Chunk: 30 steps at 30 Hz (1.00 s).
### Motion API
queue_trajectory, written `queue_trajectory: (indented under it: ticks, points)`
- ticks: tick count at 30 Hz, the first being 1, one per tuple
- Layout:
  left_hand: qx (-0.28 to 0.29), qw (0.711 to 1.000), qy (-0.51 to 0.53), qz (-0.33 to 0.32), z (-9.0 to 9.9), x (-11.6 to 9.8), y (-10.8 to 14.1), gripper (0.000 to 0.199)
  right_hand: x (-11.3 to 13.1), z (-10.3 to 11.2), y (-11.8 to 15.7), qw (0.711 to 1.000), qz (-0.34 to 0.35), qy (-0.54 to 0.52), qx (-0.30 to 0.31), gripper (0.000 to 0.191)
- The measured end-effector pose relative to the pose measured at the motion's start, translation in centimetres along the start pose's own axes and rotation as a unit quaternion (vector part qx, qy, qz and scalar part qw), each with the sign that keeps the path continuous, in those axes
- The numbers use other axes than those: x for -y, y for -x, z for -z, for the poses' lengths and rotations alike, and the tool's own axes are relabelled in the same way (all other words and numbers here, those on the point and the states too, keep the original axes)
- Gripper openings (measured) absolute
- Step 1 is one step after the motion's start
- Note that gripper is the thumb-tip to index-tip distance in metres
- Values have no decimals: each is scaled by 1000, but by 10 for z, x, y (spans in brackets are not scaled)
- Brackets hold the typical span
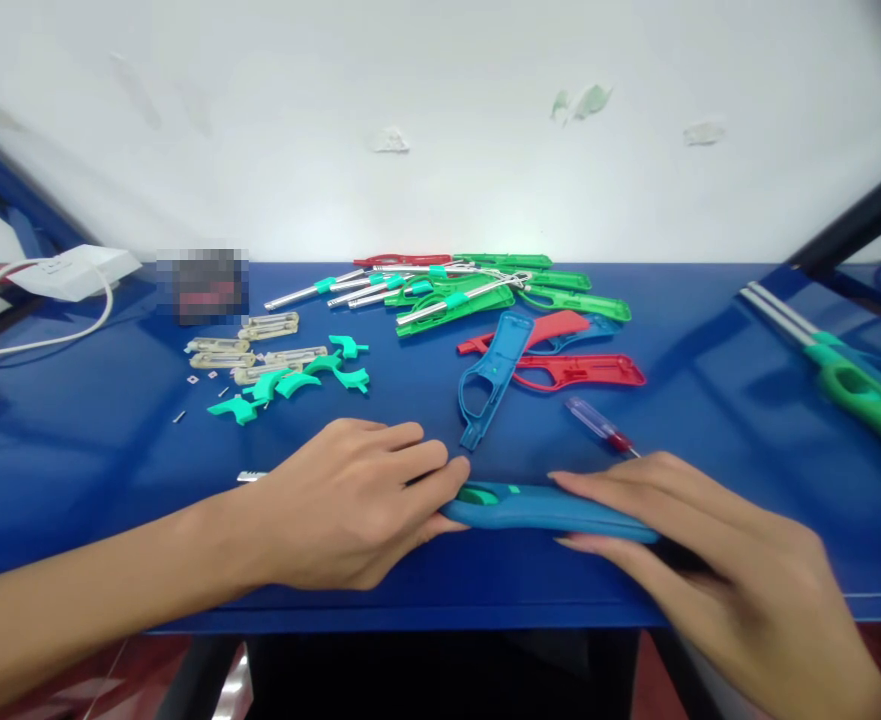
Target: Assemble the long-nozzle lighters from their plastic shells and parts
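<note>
A blue lighter body (pixel 552 508) with a green trigger in its opening lies level near the table's front edge. My left hand (pixel 369 500) is closed round its left end, knuckles up. The tip of a metal tube (pixel 251 477) shows beyond my left wrist. My right hand (pixel 717 550) grips the right end between the thumb below and the fingers above. Just behind the body are a blue half shell (pixel 496 375) and a screwdriver (pixel 597 424) with a clear and red handle.
Green half shells (pixel 575 303), red half shells (pixel 590 371) and metal tubes (pixel 440 308) lie at the back. Green triggers (pixel 297 382), cream parts (pixel 219 352) and small screws are left of centre. Assembled lighters (pixel 871 405) lie right; a white cable (pixel 72 340) is at left.
</note>
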<state>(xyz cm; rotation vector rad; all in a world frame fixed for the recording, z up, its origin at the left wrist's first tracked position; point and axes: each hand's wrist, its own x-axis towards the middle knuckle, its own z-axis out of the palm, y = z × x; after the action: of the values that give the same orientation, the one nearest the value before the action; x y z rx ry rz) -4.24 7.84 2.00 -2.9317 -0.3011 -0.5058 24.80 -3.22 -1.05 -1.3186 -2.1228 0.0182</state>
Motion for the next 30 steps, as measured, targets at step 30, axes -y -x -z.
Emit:
queue_trajectory:
  ticks: [30]
  points:
    - [-94, 995, -32, -24, -3, -13, -1, 29, 4, -9, 19, 996, 36, 84, 26, 43]
